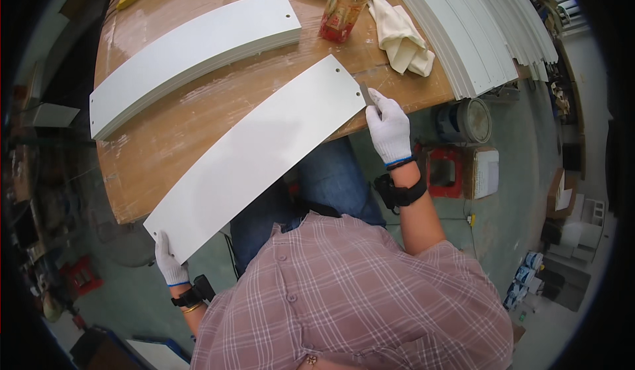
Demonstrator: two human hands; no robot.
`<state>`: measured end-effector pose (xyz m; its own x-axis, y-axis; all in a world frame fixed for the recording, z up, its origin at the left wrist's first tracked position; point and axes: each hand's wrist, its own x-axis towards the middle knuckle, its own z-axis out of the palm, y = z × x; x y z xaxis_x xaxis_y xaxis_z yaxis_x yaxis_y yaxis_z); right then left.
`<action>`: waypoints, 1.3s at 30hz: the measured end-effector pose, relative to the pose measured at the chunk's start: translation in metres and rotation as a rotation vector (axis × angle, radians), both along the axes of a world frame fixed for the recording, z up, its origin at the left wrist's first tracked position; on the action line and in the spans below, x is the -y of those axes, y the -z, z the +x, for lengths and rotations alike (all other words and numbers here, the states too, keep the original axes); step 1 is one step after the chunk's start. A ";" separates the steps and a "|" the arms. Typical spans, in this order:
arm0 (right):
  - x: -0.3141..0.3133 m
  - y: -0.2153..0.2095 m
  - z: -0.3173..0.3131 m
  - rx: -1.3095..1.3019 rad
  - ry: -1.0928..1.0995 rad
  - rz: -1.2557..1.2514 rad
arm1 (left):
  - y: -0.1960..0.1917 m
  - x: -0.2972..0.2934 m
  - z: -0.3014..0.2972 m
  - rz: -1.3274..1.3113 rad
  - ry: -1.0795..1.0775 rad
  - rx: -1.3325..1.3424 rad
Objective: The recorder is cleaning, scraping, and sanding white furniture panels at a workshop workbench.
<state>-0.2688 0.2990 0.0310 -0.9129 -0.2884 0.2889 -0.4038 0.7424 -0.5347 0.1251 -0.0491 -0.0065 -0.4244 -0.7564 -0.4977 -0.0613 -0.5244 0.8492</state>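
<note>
A long white board [258, 152] lies slantwise over the near edge of the brown table [135, 171], with small holes at its ends. My left hand [169, 261], in a white knit glove, grips its lower left end, which juts past the table. At the upper right end my gloved right hand [389, 126] is closed on a thin grey-brown strip [366, 95], held against the board's short edge. The strip's exact kind cannot be made out. Behind the board is a stack of similar white boards [198, 42].
A plastic bottle with red contents [340, 16] and a crumpled cream cloth [402, 39] stand beyond my right hand. More white panels [456, 33] are piled at the right. A bucket [473, 120], a red stool [443, 173] and a cardboard box [475, 171] sit below the table's right side.
</note>
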 end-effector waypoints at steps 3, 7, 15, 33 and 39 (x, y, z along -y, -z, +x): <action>-0.004 -0.004 -0.017 0.027 -0.070 0.104 | -0.002 0.000 -0.001 -0.018 0.035 0.000; -0.014 -0.004 -0.053 0.032 -0.301 0.074 | -0.003 0.002 -0.003 -0.028 0.022 0.013; -0.022 -0.014 -0.080 0.230 -0.568 0.130 | -0.003 0.007 -0.009 -0.048 -0.006 0.041; -0.015 -0.016 -0.078 0.204 -0.558 0.057 | 0.000 0.012 -0.006 -0.038 -0.026 0.034; -0.012 -0.018 -0.080 0.169 -0.569 0.086 | -0.006 0.009 -0.009 -0.044 -0.011 0.055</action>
